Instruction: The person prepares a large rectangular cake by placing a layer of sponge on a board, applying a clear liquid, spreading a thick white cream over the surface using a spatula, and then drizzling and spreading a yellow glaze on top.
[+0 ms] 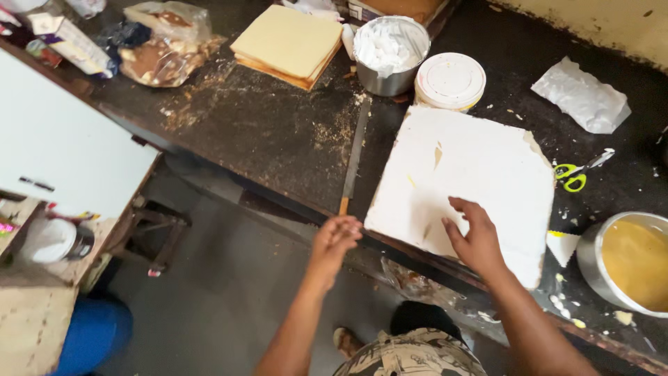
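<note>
A large square white board (466, 174) lies on the dark counter (278, 132), overhanging its front edge a little. My right hand (475, 235) rests on the board's near part, fingers spread, holding nothing. My left hand (335, 239) hovers at the counter's front edge, fingers loosely curled, just below the wooden handle end of a long flat knife (353, 157) that lies on the counter left of the board. I cannot tell whether that hand touches the handle.
Behind the board stand a steel bowl of white cream (390, 52), a white lidded tub (450, 80) and stacked yellow sheet cakes (289, 43). Scissors (577, 174) and a steel pan of yellow liquid (633, 261) are at right. A white appliance top (62, 146) is left.
</note>
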